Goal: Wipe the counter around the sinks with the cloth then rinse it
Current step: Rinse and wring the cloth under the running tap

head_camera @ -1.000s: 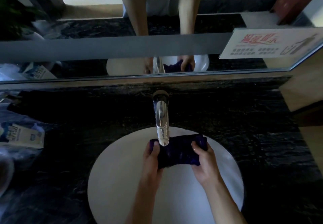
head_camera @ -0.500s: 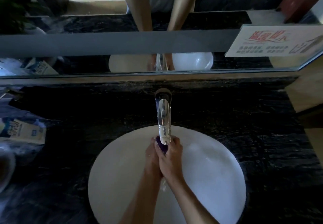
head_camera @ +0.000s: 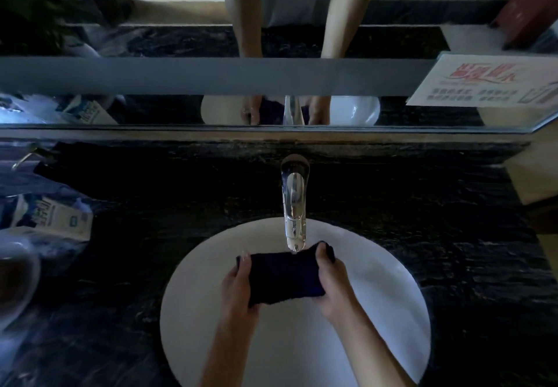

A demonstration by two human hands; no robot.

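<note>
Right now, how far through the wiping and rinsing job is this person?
Wiping seems finished: the cloth is off the dark counter and over the white sink. Rinsing is in hand: the left hand and right hand grip its ends, stretching it under the tap. Whether water is running is hard to tell. Probably left: finishing the rinse and wringing.

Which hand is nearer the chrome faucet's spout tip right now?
Right. The right hand grips the dark cloth just below-right of the chrome faucet tip; the left hand holds the far end.
</note>
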